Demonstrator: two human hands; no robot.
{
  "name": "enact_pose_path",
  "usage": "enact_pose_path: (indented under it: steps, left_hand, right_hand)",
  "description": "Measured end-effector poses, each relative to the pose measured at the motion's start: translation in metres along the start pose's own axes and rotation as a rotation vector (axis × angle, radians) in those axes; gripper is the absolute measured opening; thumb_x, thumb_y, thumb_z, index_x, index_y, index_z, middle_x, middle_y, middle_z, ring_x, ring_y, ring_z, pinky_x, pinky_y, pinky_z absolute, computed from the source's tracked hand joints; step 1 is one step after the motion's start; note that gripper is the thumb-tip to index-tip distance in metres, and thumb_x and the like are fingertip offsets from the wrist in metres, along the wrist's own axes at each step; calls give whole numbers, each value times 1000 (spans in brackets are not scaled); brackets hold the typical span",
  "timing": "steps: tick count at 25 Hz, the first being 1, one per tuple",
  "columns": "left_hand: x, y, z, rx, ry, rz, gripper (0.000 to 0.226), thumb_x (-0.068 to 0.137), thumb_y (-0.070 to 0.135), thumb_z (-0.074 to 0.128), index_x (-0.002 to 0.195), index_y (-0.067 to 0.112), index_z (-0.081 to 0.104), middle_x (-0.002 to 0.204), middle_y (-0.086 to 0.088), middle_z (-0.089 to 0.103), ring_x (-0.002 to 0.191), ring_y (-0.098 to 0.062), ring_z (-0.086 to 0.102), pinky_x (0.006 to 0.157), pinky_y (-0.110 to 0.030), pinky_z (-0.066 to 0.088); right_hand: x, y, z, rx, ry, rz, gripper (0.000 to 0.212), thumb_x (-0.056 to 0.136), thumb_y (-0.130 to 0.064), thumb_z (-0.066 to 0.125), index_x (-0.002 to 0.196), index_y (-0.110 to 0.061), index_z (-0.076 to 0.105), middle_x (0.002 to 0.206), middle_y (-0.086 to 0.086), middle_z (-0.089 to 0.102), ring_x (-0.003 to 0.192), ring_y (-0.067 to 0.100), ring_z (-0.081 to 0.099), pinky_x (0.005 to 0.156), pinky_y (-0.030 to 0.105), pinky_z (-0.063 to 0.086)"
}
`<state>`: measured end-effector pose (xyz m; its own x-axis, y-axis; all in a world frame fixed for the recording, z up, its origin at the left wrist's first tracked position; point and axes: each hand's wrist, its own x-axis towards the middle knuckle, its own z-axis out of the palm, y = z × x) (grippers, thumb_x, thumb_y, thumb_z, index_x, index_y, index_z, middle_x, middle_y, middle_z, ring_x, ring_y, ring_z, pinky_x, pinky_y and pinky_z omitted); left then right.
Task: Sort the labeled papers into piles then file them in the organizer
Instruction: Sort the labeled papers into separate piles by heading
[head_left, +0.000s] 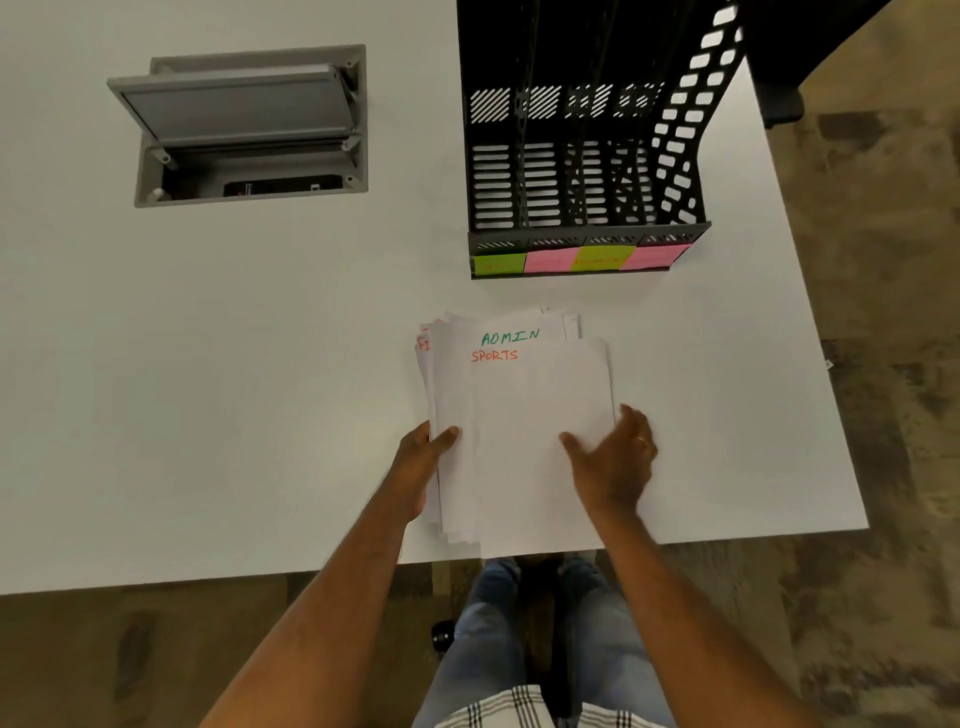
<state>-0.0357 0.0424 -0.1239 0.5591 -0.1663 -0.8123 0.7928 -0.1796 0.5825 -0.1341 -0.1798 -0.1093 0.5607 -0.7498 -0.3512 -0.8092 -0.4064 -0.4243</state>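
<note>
- The stack of papers (519, 431) lies at the near edge of the white desk (260, 389), right in front of the person, slightly fanned so that the labels at the top of several sheets peek out.
- The top sheet (540, 415) reads SPORTS in red; the one under it shows ADMIN in green, and a red label pokes out at the far left corner, too cut off to read.
- The left hand (423, 462) grips the stack's left edge, thumb on top, apparently to steady the stack.
- The right hand (615, 457) lies open on the top sheet's right edge, fingers relaxed, probably ready to slide that sheet off to the right.
- The black organizer (587, 171) stands just beyond the stack, its four slots empty and facing the person; sticky notes (579, 258), green and pink in turn, mark each slot, though their writing is too faint to read.
- No sorted piles are on the desk yet, so I judge the sorting is only starting.
- A grey cable box (249, 124) is sunk into the desk at far left, its lid propped open.
</note>
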Motion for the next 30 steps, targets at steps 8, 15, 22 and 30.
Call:
enact_pose_path:
  steps: [8,15,22,30]
  left_hand:
    - [5,5,25,42,-26,3,40,97,16,66,136,11,58,118,-6,71,104,-25,68,83,-37,60]
    - [16,8,30,93,66,11,45,98,13,64,141,8,54,129,-14,65,108,-32,62,93,-43,51]
    - [18,5,35,125,117,23,41,98,17,63,138,11,55,122,-10,64,105,-31,60,90,-43,49]
    - [11,7,37,92,88,46,29,97,18,65,126,15,61,112,-2,71,100,-23,66,84,-36,53]
  right_hand:
    - [42,37,-26,203,-103,97,30,91,-31,66,109,-8,61,109,13,62,109,36,57,88,48,51]
    - [125,113,-109,-59,222,90,49,92,-5,62,137,-7,43,128,25,59,120,46,53,99,61,42]
    - [144,128,-120,-320,168,-170,70,90,-1,61,152,-13,31,155,21,33,139,44,33,102,62,43]
    - [103,81,-75,70,44,-305,43,99,-21,54,141,-16,45,150,9,42,140,26,36,111,49,40]
